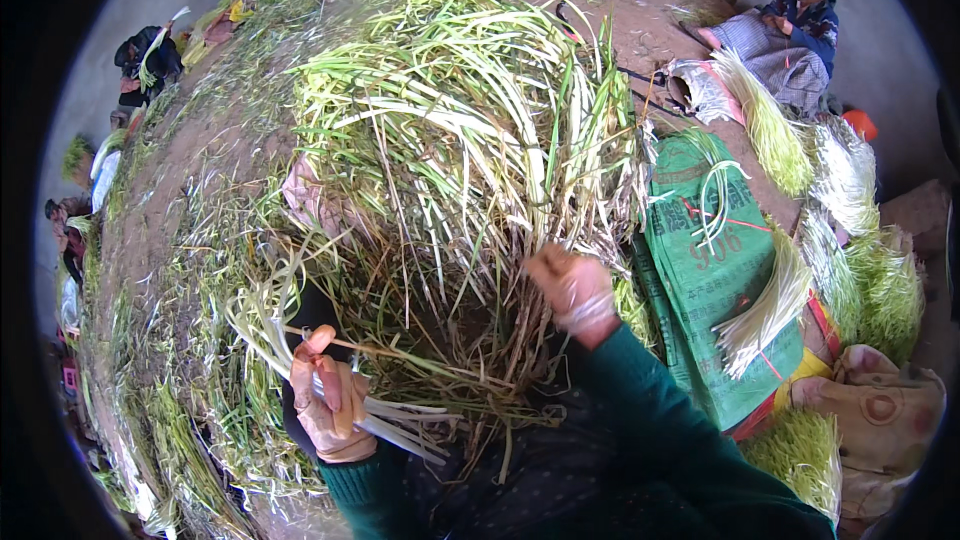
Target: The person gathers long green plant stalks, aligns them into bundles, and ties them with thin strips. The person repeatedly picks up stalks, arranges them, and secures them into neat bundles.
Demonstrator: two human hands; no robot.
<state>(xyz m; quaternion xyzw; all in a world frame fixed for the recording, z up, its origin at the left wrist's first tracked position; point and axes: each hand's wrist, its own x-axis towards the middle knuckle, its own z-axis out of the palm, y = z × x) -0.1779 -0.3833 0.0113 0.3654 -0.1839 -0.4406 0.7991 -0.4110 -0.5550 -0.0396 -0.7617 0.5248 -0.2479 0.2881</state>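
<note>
Head view: slender white stalks (pixel 272 352) cross the left hand (pixel 332 405), its grip closed around their middle, likely to keep them together with both ends free. Ahead, the right hand (pixel 572 285) meets a large, tangled heap of green-and-white leafy stalks (pixel 450 120); whether its grip holds any cannot be told. Rightward, a pale-green stalk bundle (pixel 775 310) rests on a flat green sack (pixel 680 240), perhaps for cleanliness.

head-worn fisheye | from above | faces down and forward | close over the stalk pile (pixel 450 110)
</note>
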